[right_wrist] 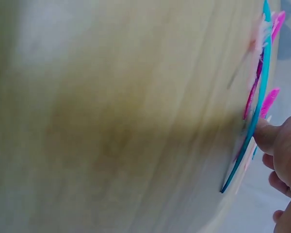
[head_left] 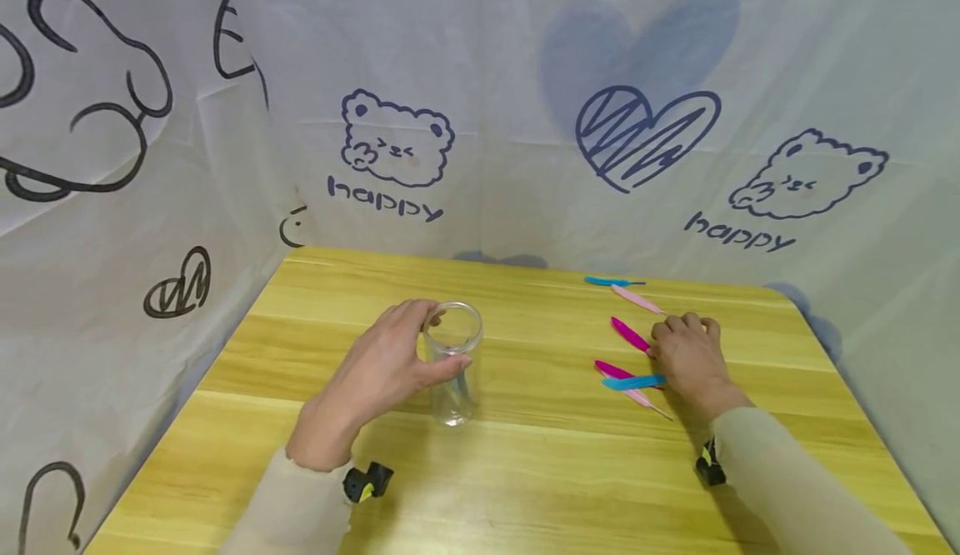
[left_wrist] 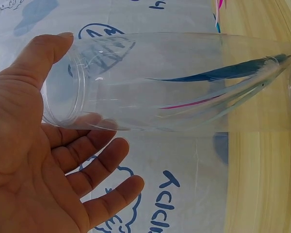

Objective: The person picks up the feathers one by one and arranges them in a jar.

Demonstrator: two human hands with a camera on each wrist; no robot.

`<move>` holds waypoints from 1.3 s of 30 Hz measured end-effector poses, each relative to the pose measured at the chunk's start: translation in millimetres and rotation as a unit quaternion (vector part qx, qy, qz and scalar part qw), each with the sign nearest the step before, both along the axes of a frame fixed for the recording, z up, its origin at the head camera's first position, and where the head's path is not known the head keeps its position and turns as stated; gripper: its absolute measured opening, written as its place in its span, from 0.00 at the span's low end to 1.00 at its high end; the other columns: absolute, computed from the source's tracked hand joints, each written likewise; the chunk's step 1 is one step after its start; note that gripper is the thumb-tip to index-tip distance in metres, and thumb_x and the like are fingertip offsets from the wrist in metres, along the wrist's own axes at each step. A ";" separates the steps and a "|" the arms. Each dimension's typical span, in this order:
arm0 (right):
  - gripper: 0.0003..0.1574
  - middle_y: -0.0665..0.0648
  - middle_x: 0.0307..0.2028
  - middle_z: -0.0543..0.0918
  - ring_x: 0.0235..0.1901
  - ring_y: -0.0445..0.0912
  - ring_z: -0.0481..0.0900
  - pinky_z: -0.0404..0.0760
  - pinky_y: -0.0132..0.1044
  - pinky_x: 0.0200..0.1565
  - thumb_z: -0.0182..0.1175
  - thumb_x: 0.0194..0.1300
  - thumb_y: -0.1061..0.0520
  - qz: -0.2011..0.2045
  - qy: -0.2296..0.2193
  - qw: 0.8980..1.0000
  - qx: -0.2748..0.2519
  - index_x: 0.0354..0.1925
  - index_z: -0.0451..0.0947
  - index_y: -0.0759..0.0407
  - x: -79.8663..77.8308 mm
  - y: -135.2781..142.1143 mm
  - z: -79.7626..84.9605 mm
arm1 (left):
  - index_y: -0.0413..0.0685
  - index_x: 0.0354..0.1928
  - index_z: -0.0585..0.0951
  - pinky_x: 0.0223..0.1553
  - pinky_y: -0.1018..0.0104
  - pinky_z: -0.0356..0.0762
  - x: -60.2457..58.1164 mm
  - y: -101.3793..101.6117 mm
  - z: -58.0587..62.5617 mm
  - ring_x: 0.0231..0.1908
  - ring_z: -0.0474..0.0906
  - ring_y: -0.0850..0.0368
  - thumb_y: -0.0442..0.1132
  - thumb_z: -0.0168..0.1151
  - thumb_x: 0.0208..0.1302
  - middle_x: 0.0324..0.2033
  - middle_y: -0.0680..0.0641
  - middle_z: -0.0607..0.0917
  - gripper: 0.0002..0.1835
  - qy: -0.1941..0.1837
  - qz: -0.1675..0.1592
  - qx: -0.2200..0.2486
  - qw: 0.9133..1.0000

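My left hand (head_left: 375, 363) grips a clear, tall glass (head_left: 452, 409) near its rim, thumb on the near side and fingers at the far side. The glass stands upright on the table. Inside it, the left wrist view shows a dark blue feather (left_wrist: 223, 73), a thin magenta one and some pale ones. To the right, my right hand (head_left: 690, 359) pinches a magenta feather (head_left: 628, 333) by its quill end, low over the table; the fingertips are partly hidden. In the right wrist view the thumb (right_wrist: 267, 136) shows behind a blue feather (right_wrist: 264, 73).
Beside the right hand, a magenta feather (head_left: 611, 368), a blue feather (head_left: 626, 383) and a pale pink feather (head_left: 642, 398) lie crossed. Farther back lie a blue feather (head_left: 603, 281) and a pale pink feather (head_left: 637, 298). Printed cloth (head_left: 510, 188) hangs behind the wooden table (head_left: 540, 472).
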State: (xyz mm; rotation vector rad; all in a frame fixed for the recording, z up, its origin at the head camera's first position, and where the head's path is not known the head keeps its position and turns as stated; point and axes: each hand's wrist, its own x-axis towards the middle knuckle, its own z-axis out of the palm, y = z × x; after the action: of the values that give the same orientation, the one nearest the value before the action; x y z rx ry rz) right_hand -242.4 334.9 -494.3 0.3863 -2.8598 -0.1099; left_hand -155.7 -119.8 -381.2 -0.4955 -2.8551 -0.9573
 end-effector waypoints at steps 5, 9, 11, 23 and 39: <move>0.09 0.60 0.40 0.83 0.50 0.64 0.74 0.66 0.73 0.60 0.68 0.72 0.54 -0.015 -0.047 0.999 -0.014 0.39 0.83 0.59 -4.0 -0.1 3.4 | 0.50 0.66 0.76 0.62 0.44 0.79 -0.1 0.5 1.3 0.61 0.78 0.48 0.64 0.74 0.62 0.62 0.48 0.82 0.39 0.002 -0.003 -0.004 1.000; 0.10 0.59 0.40 0.84 0.49 0.63 0.75 0.68 0.72 0.57 0.69 0.72 0.53 -0.014 -0.080 0.997 -0.018 0.38 0.84 0.58 -8.7 -1.2 6.8 | 0.50 0.65 0.77 0.61 0.44 0.80 0.6 0.8 1.5 0.60 0.79 0.48 0.64 0.74 0.61 0.61 0.48 0.82 0.37 -0.001 -0.002 -0.004 1.000; 0.09 0.58 0.40 0.84 0.48 0.62 0.76 0.69 0.71 0.56 0.68 0.72 0.53 -0.011 -0.091 0.996 -0.016 0.38 0.84 0.58 -10.0 -2.3 7.8 | 0.50 0.65 0.77 0.61 0.44 0.80 0.8 0.9 1.4 0.60 0.79 0.48 0.64 0.74 0.61 0.61 0.48 0.82 0.37 -0.002 -0.002 -0.005 1.000; 0.08 0.58 0.33 0.81 0.45 0.62 0.77 0.72 0.70 0.56 0.66 0.70 0.58 0.017 -0.055 0.998 0.031 0.34 0.79 0.59 -6.5 -12.5 4.4 | 0.50 0.66 0.76 0.62 0.44 0.79 1.6 -1.3 1.6 0.62 0.78 0.47 0.65 0.73 0.62 0.63 0.48 0.82 0.39 -0.004 0.001 -0.005 1.000; 0.07 0.54 0.36 0.87 0.45 0.62 0.78 0.68 0.74 0.54 0.63 0.75 0.56 -0.003 -0.155 0.985 -0.072 0.38 0.84 0.57 -12.6 -17.1 14.3 | 0.50 0.66 0.77 0.62 0.44 0.80 2.1 -2.5 2.6 0.62 0.79 0.48 0.65 0.73 0.62 0.62 0.48 0.82 0.38 -0.004 0.003 -0.005 1.000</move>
State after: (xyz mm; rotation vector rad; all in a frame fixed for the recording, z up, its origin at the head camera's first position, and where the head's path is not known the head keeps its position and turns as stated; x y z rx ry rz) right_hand -255.0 317.8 -480.0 0.3964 -3.1493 0.1716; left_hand -153.6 -122.2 -378.6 -0.4853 -2.8673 -0.9469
